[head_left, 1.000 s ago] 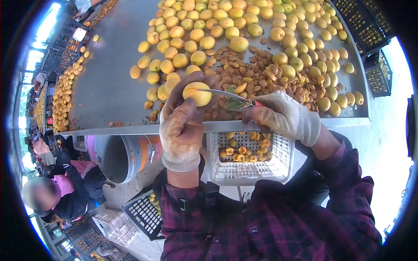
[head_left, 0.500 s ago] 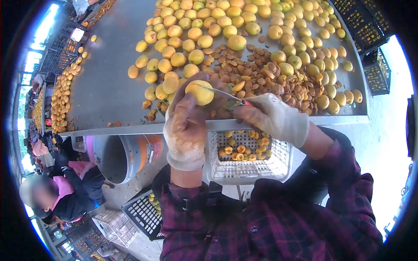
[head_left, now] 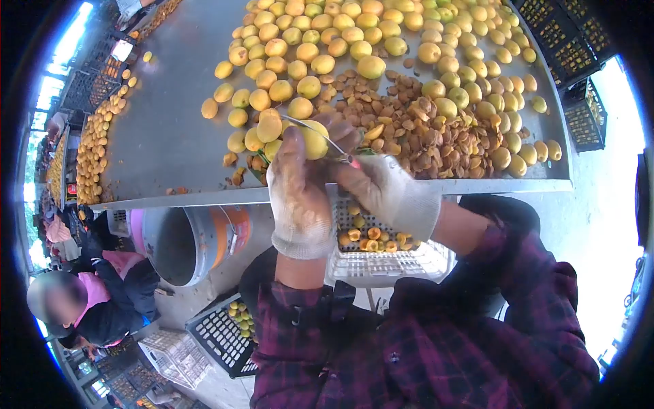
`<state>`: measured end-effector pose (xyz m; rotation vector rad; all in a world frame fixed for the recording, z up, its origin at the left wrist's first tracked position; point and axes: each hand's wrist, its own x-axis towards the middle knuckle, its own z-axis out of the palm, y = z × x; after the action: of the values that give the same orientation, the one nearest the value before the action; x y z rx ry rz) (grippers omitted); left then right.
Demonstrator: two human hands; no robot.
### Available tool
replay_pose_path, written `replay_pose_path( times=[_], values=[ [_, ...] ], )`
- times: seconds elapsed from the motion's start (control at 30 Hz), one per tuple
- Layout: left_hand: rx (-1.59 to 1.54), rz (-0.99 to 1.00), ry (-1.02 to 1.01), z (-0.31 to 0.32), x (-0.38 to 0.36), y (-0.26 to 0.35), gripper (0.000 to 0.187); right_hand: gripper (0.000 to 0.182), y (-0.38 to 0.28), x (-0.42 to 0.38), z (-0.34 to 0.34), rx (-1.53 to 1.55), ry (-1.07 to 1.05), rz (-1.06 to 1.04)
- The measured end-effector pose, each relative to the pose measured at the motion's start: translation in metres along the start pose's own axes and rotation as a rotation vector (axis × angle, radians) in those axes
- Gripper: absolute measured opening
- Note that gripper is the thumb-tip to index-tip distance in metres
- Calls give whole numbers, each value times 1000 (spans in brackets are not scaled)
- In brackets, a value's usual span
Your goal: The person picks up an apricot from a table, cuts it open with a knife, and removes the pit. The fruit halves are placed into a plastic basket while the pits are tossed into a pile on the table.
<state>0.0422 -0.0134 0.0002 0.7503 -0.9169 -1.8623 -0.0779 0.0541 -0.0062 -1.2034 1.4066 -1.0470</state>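
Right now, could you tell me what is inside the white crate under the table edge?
The white crate holds orange apricot halves on its perforated floor. The gloved right hand and left hand cover its far part, so what lies there cannot be seen.

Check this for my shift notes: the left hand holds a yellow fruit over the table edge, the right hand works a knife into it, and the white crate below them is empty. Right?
One thing is wrong: the white crate is not empty; the head view shows cut fruit pieces lying in it. The rest stands: the left hand holds the yellow fruit and the right hand works the knife into it.
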Motion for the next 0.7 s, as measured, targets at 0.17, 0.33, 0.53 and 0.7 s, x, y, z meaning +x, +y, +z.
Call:
replay_pose_path(
  times=[0.17, 0.33, 0.53, 0.7],
  values=[
    [-56, -44, 65, -10, 3, -1, 52, 47, 1, 6, 1, 372, -295, 334],
    [92, 48, 88, -7, 4, -1, 46, 53, 23, 20, 1, -227, 86, -105],
    [61, -32, 73, -8, 3, 4, 48, 58, 4, 8, 15, 68, 8, -37],
    [18, 35, 30, -14, 4, -2, 43, 65, 6, 8, 11, 289, -151, 127]
  ],
)
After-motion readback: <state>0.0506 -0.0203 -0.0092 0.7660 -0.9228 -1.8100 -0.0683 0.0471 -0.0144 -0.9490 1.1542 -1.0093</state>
